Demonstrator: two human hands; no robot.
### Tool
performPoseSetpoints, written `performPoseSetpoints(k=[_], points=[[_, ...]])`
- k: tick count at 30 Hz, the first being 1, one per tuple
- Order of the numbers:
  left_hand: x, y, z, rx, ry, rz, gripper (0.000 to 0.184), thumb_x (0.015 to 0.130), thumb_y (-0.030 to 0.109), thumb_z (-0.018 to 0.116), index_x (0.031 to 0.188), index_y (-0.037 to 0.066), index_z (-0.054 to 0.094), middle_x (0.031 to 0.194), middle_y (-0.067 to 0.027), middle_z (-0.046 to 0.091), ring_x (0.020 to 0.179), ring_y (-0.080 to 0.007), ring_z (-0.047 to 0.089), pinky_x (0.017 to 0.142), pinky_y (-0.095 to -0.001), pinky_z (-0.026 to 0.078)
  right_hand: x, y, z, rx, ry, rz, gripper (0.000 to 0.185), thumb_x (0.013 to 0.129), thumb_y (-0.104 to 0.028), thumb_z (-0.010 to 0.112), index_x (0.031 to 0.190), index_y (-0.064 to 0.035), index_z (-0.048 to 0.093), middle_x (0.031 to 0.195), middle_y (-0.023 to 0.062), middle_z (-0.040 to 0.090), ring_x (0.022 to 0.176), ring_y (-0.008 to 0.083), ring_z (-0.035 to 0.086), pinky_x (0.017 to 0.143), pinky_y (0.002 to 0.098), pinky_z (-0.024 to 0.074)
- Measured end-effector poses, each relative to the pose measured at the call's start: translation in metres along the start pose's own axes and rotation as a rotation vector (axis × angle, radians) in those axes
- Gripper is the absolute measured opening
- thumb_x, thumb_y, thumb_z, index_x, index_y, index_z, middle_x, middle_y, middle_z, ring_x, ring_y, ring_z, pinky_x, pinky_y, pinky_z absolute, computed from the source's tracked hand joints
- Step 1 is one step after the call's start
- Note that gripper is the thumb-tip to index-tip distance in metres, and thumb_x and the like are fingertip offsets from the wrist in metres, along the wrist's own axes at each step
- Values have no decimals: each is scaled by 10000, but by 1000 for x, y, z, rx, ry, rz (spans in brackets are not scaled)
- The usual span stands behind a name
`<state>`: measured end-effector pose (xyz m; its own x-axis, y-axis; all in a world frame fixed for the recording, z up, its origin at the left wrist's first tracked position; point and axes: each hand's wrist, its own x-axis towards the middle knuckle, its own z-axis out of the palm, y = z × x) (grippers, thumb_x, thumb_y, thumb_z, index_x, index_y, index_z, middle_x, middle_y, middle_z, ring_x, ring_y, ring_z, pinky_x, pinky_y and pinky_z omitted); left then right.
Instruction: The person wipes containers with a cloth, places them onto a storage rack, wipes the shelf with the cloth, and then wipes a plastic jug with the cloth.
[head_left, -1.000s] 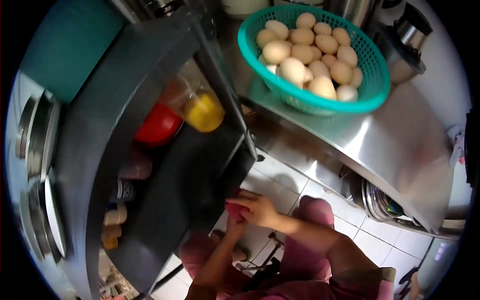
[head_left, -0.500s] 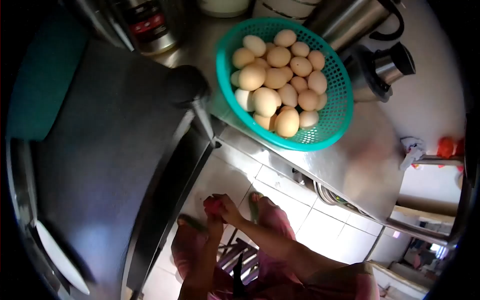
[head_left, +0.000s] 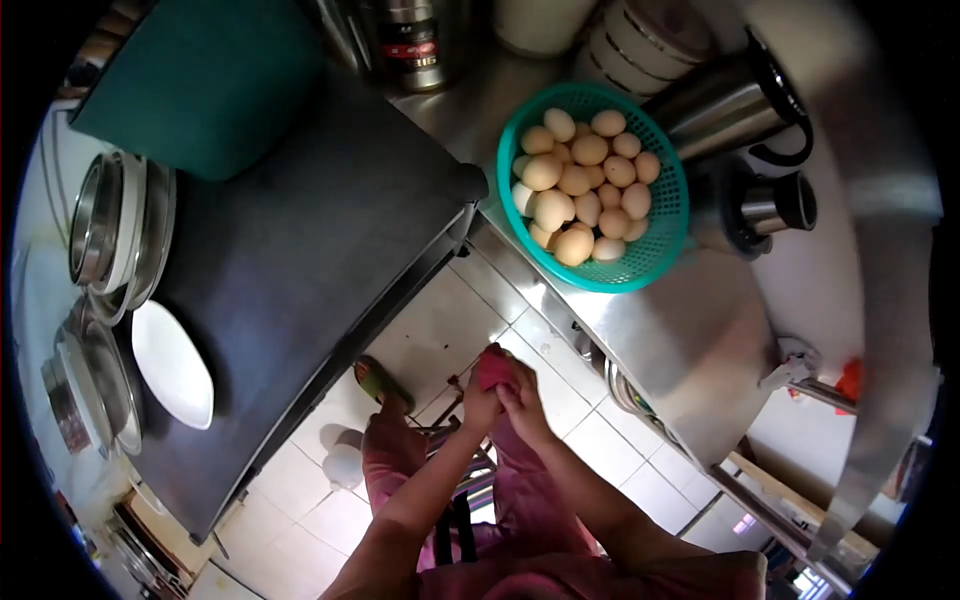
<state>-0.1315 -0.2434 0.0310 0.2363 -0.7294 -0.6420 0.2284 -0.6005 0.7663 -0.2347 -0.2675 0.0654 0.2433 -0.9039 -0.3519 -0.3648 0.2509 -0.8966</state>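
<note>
My left hand (head_left: pixel 483 408) and my right hand (head_left: pixel 524 402) are together low in front of me, above the tiled floor. Both are closed around a bunched pink cloth (head_left: pixel 491 367), which pokes out past the fingers. The right hand's fingers lap over the cloth and touch the left hand, so part of the cloth is hidden. Ahead and to the right, a green plastic basket (head_left: pixel 668 250) of eggs (head_left: pixel 588 150) stands on the steel counter (head_left: pixel 690 310), well apart from my hands.
On my left is a dark tabletop (head_left: pixel 300 240) with a white dish (head_left: pixel 172 365), stacked metal bowls (head_left: pixel 100 215) and a teal container (head_left: pixel 205 90). Behind the basket stand a steel jug (head_left: pixel 705 105) and stacked white containers (head_left: pixel 640 45). A stool (head_left: pixel 475 465) is below my arms.
My view has shifted, showing more of the dark tabletop and its dishes. My hands, still clasped round the pink cloth, appear further right in the view. The eggs stay in the basket.
</note>
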Motion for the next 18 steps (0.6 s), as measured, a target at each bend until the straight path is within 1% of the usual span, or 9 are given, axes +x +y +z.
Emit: performPoseSetpoints(k=[2,4,5,8,10,11,12,14,18], points=[[-2,32,27,5,-57,260,421,793,194,643,1198,94,583,1059,-149,649,989,-327,634,838,-373,496,9,-23,-34,-48,3,-19,548,935,-270,584,1384,-1,421,1374,205,394,1316,356,362,1103,391,305],[11,7,63,-18,16,291,392,811,198,630,1188,98,589,1056,-147,661,1002,-327,638,842,-383,497,18,-19,-61,4,0,-22,500,948,-273,574,1359,-13,455,1333,189,438,1275,330,416,1075,384,334],[6,14,72,-72,-60,-19,315,883,120,564,1188,42,579,1060,-111,649,958,-206,621,842,-321,484,19,-23,-75,19,-29,3,467,952,-266,573,1337,-19,479,1304,173,467,1238,306,453,1053,375,354],[-13,42,86,-149,113,-2,353,900,122,564,1243,45,533,1102,-108,637,994,-201,612,857,-326,479,29,-49,-90,30,-111,-41,347,962,-215,566,1256,-32,554,1213,114,552,1132,230,537,984,336,406],[-20,38,79,-210,127,-24,385,909,115,550,1283,41,497,1125,-107,631,1012,-203,611,883,-327,476,29,-57,-88,14,-191,102,334,960,-215,568,1237,-29,570,1208,114,562,1132,232,538,976,332,412],[-22,30,75,-265,164,-17,389,897,117,559,1278,57,503,1100,-130,648,1007,-241,632,875,-340,483,29,-60,-83,-46,-227,156,351,951,-225,580,1233,-17,571,1216,127,562,1136,243,541,974,331,414],[-24,22,71,-319,204,-10,394,886,118,568,1273,73,508,1075,-154,665,1002,-279,653,867,-353,490,27,-56,-76,-50,-248,157,351,951,-225,580,1233,-17,571,1216,127,562,1136,243,541,974,331,414],[-31,15,53,-243,264,-12,417,886,129,566,1295,81,503,1097,-162,662,1019,-281,649,873,-356,490,24,-46,-56,-83,-304,-81,377,943,-236,590,1242,-7,563,1224,148,558,1146,265,540,978,339,415],[-55,21,15,-105,304,-112,430,878,175,560,1292,73,511,1122,-189,648,1059,-321,632,893,-381,484,7,-33,-22,-101,-355,-21,396,945,-273,581,1245,-15,561,1226,164,555,1155,317,537,983,359,415]])
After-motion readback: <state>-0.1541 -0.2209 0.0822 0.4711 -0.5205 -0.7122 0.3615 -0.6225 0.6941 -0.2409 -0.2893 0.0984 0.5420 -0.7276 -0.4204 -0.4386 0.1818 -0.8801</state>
